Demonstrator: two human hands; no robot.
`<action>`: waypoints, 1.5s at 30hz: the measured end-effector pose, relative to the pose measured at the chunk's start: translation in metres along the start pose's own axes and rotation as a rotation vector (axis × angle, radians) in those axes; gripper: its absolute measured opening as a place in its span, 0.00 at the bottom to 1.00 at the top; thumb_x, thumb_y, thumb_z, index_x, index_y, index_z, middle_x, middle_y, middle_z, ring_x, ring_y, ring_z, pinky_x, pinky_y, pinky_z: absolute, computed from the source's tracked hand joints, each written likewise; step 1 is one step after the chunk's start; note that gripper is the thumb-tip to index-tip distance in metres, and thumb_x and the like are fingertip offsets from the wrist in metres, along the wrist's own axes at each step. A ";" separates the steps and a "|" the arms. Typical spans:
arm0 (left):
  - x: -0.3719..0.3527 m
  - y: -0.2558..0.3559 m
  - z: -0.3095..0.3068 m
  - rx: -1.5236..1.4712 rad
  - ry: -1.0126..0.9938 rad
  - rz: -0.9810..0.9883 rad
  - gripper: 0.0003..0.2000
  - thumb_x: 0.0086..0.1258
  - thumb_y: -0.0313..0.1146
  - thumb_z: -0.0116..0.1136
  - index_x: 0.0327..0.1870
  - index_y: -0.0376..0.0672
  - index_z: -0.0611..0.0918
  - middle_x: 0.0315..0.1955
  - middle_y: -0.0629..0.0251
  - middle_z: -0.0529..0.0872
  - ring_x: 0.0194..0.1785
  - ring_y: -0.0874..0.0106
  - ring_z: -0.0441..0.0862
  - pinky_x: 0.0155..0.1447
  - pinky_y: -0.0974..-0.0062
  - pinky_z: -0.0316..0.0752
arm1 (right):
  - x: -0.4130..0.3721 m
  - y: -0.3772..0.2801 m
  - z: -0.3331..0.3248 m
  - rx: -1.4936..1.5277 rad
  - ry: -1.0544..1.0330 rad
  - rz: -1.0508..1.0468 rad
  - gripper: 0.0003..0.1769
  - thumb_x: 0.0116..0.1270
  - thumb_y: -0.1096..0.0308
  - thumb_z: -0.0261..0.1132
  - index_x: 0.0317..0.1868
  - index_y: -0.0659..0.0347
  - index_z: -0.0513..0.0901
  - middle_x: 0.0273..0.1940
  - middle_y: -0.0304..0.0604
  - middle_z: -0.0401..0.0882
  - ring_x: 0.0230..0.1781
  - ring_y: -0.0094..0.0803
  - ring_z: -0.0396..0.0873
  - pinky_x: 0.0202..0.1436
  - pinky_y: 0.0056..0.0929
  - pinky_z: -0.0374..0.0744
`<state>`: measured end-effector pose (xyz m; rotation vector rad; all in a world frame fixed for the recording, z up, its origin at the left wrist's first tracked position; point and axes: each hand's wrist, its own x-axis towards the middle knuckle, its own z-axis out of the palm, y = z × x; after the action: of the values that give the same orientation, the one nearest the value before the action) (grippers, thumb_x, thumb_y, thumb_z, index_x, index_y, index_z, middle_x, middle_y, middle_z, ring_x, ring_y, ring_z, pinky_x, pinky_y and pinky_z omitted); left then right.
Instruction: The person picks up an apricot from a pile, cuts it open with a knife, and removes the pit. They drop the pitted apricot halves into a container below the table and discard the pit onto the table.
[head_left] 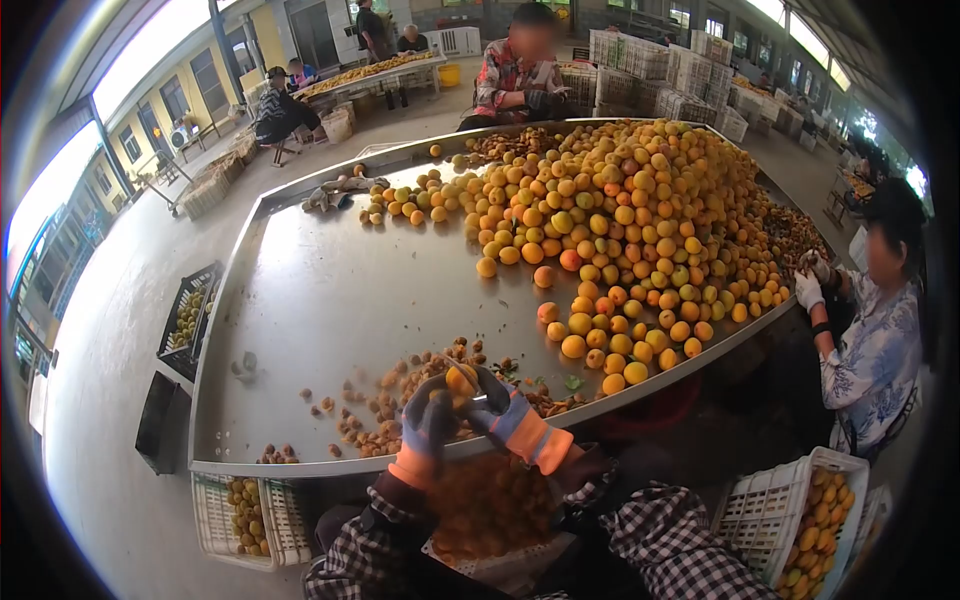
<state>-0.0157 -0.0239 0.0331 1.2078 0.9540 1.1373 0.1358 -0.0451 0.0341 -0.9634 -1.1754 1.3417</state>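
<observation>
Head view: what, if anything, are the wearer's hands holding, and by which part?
An apricot, pinched between both gloved hands: the left hand on its left side, the right hand on its right. The exact finger placement is too blurred to tell.

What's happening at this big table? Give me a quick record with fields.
Surface: metal table, rimmed
Left hand: gloved, gripping the held fruit
Right hand: gloved, on the same fruit
Fruit pile: yellow-orange, heaped over the table's far and right part
Brown bits: scattered near the hands
White crate: lower right, holds fruit
Others: person at the right edge, person at the far side
</observation>
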 end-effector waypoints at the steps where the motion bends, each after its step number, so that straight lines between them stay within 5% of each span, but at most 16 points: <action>1: 0.001 0.001 0.000 -0.104 -0.064 -0.037 0.18 0.70 0.41 0.53 0.53 0.37 0.77 0.31 0.69 0.81 0.27 0.81 0.75 0.31 0.84 0.70 | 0.001 -0.001 -0.003 0.002 0.000 0.002 0.26 0.64 0.76 0.63 0.62 0.62 0.70 0.53 0.41 0.78 0.52 0.24 0.74 0.56 0.24 0.75; 7: 0.002 0.016 0.000 -0.345 -0.118 -0.194 0.22 0.65 0.34 0.55 0.60 0.39 0.74 0.41 0.63 0.81 0.32 0.78 0.78 0.35 0.82 0.74 | 0.005 -0.008 -0.024 0.285 0.052 0.121 0.23 0.65 0.76 0.61 0.61 0.61 0.71 0.33 0.32 0.78 0.30 0.16 0.73 0.33 0.19 0.75; 9: 0.002 0.017 -0.006 0.091 -0.102 0.052 0.21 0.63 0.29 0.53 0.59 0.39 0.75 0.43 0.64 0.81 0.39 0.77 0.81 0.41 0.82 0.76 | -0.001 -0.019 -0.025 0.250 0.033 0.115 0.20 0.65 0.75 0.61 0.59 0.60 0.73 0.29 0.28 0.76 0.25 0.13 0.70 0.28 0.18 0.71; 13: 0.004 0.016 -0.016 0.108 -0.162 0.132 0.20 0.62 0.26 0.55 0.58 0.39 0.76 0.46 0.65 0.81 0.42 0.76 0.82 0.44 0.81 0.77 | -0.014 -0.061 -0.028 -0.066 -0.473 0.125 0.20 0.64 0.75 0.62 0.57 0.59 0.76 0.33 0.30 0.79 0.27 0.13 0.72 0.29 0.15 0.71; 16: -0.002 0.017 -0.011 -0.186 -0.180 -0.112 0.21 0.61 0.29 0.60 0.57 0.39 0.76 0.45 0.65 0.81 0.42 0.77 0.81 0.44 0.81 0.77 | -0.005 -0.039 -0.029 -0.051 -0.114 0.050 0.21 0.63 0.73 0.66 0.57 0.59 0.77 0.36 0.33 0.83 0.35 0.17 0.77 0.40 0.18 0.76; 20: 0.003 -0.015 -0.003 0.019 -0.170 0.047 0.21 0.61 0.30 0.63 0.56 0.38 0.76 0.46 0.65 0.82 0.43 0.76 0.81 0.46 0.79 0.77 | 0.005 -0.005 -0.023 -0.440 0.074 0.085 0.14 0.63 0.67 0.67 0.49 0.60 0.80 0.37 0.39 0.85 0.37 0.22 0.81 0.41 0.26 0.80; 23: 0.012 -0.041 0.000 0.155 -0.140 0.211 0.19 0.61 0.26 0.61 0.54 0.36 0.76 0.44 0.63 0.83 0.47 0.71 0.81 0.52 0.74 0.77 | -0.002 -0.010 -0.008 -0.852 0.189 -0.122 0.16 0.62 0.61 0.65 0.48 0.57 0.78 0.37 0.55 0.82 0.38 0.51 0.82 0.40 0.39 0.80; 27: 0.027 -0.064 -0.005 0.441 -0.039 0.293 0.16 0.62 0.27 0.60 0.52 0.37 0.78 0.42 0.62 0.84 0.46 0.73 0.82 0.51 0.75 0.77 | 0.002 0.005 -0.003 -0.989 0.213 -0.261 0.11 0.63 0.62 0.63 0.43 0.56 0.77 0.35 0.53 0.81 0.37 0.52 0.81 0.40 0.42 0.78; 29: 0.044 -0.107 -0.029 0.244 -0.042 0.091 0.16 0.62 0.29 0.60 0.51 0.38 0.78 0.43 0.62 0.84 0.45 0.73 0.82 0.50 0.75 0.78 | 0.004 0.008 -0.004 -0.857 0.209 -0.320 0.12 0.64 0.62 0.62 0.46 0.55 0.77 0.35 0.53 0.82 0.37 0.51 0.81 0.39 0.42 0.79; 30: 0.029 -0.066 -0.010 0.331 0.014 0.257 0.15 0.62 0.28 0.59 0.50 0.39 0.78 0.42 0.62 0.84 0.46 0.73 0.82 0.50 0.76 0.77 | 0.004 0.008 -0.004 -0.729 0.208 -0.371 0.14 0.64 0.61 0.62 0.48 0.54 0.77 0.35 0.52 0.82 0.37 0.49 0.82 0.39 0.42 0.79; 31: 0.030 -0.071 -0.013 -0.029 -0.054 0.051 0.18 0.62 0.22 0.57 0.55 0.39 0.76 0.47 0.61 0.83 0.47 0.70 0.81 0.52 0.74 0.78 | 0.000 -0.001 -0.004 -0.719 0.218 -0.265 0.17 0.64 0.62 0.63 0.53 0.55 0.76 0.36 0.52 0.82 0.36 0.48 0.82 0.38 0.40 0.79; 32: 0.024 -0.042 -0.009 0.083 -0.135 -0.027 0.17 0.62 0.23 0.57 0.54 0.40 0.77 0.41 0.64 0.83 0.40 0.73 0.81 0.43 0.77 0.78 | 0.010 0.011 -0.015 -0.852 0.206 -0.491 0.20 0.66 0.63 0.63 0.57 0.56 0.75 0.36 0.51 0.82 0.33 0.41 0.82 0.38 0.35 0.79; 34: 0.014 -0.018 -0.001 -0.012 -0.176 -0.080 0.17 0.62 0.25 0.56 0.54 0.40 0.77 0.34 0.71 0.81 0.29 0.82 0.75 0.32 0.85 0.71 | 0.006 -0.030 -0.011 -0.277 0.220 -0.200 0.20 0.66 0.76 0.62 0.59 0.61 0.74 0.38 0.40 0.82 0.36 0.18 0.76 0.40 0.21 0.78; 36: 0.006 -0.005 0.008 -0.038 -0.206 -0.107 0.18 0.63 0.26 0.57 0.55 0.40 0.77 0.34 0.72 0.81 0.30 0.84 0.74 0.32 0.86 0.70 | 0.026 -0.008 -0.016 -0.034 0.363 -0.423 0.15 0.68 0.77 0.59 0.55 0.62 0.75 0.35 0.38 0.81 0.31 0.18 0.77 0.34 0.18 0.78; 40: 0.003 -0.005 0.017 0.001 -0.275 -0.123 0.18 0.63 0.27 0.58 0.56 0.40 0.77 0.35 0.73 0.80 0.31 0.84 0.74 0.33 0.86 0.69 | 0.021 -0.040 -0.025 0.410 0.410 -0.260 0.11 0.70 0.69 0.59 0.50 0.63 0.76 0.23 0.38 0.74 0.10 0.20 0.64 0.12 0.18 0.65; 45: -0.002 -0.013 0.025 0.110 -0.300 -0.145 0.18 0.64 0.27 0.60 0.56 0.40 0.76 0.34 0.73 0.80 0.31 0.84 0.74 0.32 0.85 0.69 | 0.022 -0.043 -0.020 0.492 0.364 -0.381 0.11 0.70 0.67 0.60 0.48 0.63 0.77 0.21 0.37 0.74 0.12 0.19 0.66 0.13 0.18 0.66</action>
<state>0.0098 -0.0304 0.0240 1.3314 0.8661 0.7719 0.1613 -0.0223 0.0737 -0.5579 -0.6608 1.0218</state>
